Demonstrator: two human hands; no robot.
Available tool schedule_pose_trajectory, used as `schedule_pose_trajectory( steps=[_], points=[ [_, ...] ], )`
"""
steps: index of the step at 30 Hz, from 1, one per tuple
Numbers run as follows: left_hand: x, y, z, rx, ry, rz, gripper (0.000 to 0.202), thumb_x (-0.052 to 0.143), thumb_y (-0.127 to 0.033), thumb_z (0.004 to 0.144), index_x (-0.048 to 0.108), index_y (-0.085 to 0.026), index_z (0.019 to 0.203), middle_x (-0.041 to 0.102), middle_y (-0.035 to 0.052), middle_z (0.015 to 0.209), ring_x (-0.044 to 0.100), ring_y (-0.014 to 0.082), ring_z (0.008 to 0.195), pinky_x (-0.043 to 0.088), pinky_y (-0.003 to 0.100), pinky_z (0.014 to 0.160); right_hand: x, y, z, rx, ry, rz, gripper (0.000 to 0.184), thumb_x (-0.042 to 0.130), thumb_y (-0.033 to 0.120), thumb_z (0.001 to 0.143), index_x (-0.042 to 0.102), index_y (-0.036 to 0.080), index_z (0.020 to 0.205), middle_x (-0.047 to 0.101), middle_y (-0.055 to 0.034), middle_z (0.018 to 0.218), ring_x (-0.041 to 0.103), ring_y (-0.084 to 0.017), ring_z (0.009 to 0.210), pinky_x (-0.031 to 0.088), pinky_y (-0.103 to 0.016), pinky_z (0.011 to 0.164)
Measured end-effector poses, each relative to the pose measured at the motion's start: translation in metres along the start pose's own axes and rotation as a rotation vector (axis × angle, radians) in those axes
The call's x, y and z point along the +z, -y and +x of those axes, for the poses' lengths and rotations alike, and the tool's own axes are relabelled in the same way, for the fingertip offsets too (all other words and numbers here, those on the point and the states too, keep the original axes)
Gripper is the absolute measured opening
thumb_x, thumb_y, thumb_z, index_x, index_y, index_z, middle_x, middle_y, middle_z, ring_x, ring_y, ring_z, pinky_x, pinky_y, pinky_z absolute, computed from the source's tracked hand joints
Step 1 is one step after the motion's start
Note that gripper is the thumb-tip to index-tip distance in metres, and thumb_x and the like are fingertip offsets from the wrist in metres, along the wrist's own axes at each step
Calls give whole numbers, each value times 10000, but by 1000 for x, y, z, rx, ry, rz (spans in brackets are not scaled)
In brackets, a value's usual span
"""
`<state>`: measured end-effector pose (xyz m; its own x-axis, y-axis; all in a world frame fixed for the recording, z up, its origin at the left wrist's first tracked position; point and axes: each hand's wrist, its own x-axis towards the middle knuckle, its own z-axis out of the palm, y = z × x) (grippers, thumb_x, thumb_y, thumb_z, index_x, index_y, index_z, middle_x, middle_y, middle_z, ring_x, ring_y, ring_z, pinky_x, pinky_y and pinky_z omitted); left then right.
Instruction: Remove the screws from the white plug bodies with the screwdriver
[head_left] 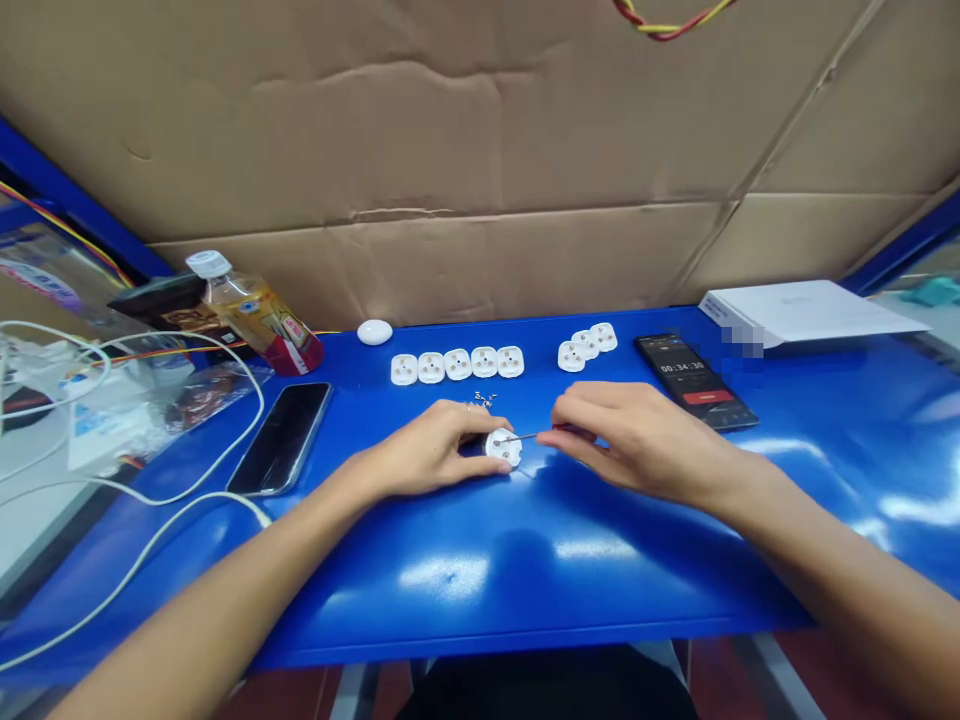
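Between thumb and fingers, my left hand (442, 450) grips a small round white plastic socket part (504, 449) with metal contacts on its face. My right hand (626, 435) is closed round a screwdriver (523, 437), whose thin metal shaft reaches left to the part; its handle is mostly hidden in the fingers. Just beyond my left hand lies a little heap of small screws (486, 400). Farther back, a row of several white socket parts (457, 364) faces up, with metal pieces in them. Another short, slanted row of similar parts (586, 345) lies to the right.
A dark phone (281, 440) and white cables (259, 400) lie at left, near a tilted drink bottle (262, 315). At right are a phone showing a timer (697, 380) and a white box (814, 310). A white oval object (374, 332) sits by the cardboard wall (450, 130).
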<state>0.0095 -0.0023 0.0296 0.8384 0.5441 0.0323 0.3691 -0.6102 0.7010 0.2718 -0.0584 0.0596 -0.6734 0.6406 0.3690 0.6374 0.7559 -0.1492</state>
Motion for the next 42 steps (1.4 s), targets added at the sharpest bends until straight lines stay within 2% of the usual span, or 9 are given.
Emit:
schedule_pose_trajectory(
  steps=[4,7,11,15,21,27,33,38,42],
  points=[
    [0,-2,1,-19,12,-19,333,704,-423,968,743,-199,1212,760,57,1023,669,197,855,455,267,757,-4,-2,0,-20,39,64,181,508,310,1070,630,197,999,670,-84,996,622,-213,870,500,-334,745],
    [-1,-2,1,-13,11,-8,353,709,-432,963,742,-202,1228,764,61,1027,676,201,859,464,270,761,0,-3,0,56,-35,79,244,564,393,1050,610,168,1133,716,-97,996,673,-239,879,535,-366,746],
    [0,-1,1,-14,-3,4,381,718,-452,954,739,-202,1240,765,57,1025,679,197,859,469,269,757,8,-1,0,7,-145,108,140,513,225,1047,611,163,1125,723,-76,951,669,-211,820,540,-354,733],
    [1,1,1,-10,-5,11,406,716,-469,951,731,-196,1252,767,64,1049,686,202,870,477,283,773,10,2,0,-21,-184,210,174,507,133,977,587,152,1130,699,-90,1002,654,-196,868,551,-330,756],
    [1,2,1,-8,-2,37,395,716,-456,953,728,-200,1254,772,72,1079,700,214,909,491,291,801,13,-2,-3,20,-213,12,152,526,286,1047,621,174,1084,712,-45,818,657,-200,711,502,-337,658],
    [1,4,0,17,-4,58,414,716,-448,958,706,-198,1288,766,69,1092,708,218,939,496,282,825,9,1,-2,-55,-210,121,195,511,156,980,606,166,1150,707,-89,958,636,-215,832,534,-358,747],
    [2,6,0,32,-16,94,432,721,-453,953,699,-193,1298,758,77,1089,706,227,957,501,299,853,9,-2,-1,-36,-202,9,160,541,277,1042,647,160,1066,674,-50,792,594,-201,694,481,-343,639],
    [2,6,1,35,-16,100,413,716,-446,958,700,-186,1279,754,72,1053,701,220,930,498,279,808,8,0,0,-69,-215,106,153,534,139,956,620,171,1078,686,-78,881,591,-218,790,500,-370,722],
    [3,7,0,27,-12,91,436,716,-455,957,692,-183,1298,758,82,1099,707,230,959,509,296,843,8,1,0,-51,-228,59,137,599,249,976,614,163,1081,697,-78,869,603,-230,768,496,-391,715]
  ],
)
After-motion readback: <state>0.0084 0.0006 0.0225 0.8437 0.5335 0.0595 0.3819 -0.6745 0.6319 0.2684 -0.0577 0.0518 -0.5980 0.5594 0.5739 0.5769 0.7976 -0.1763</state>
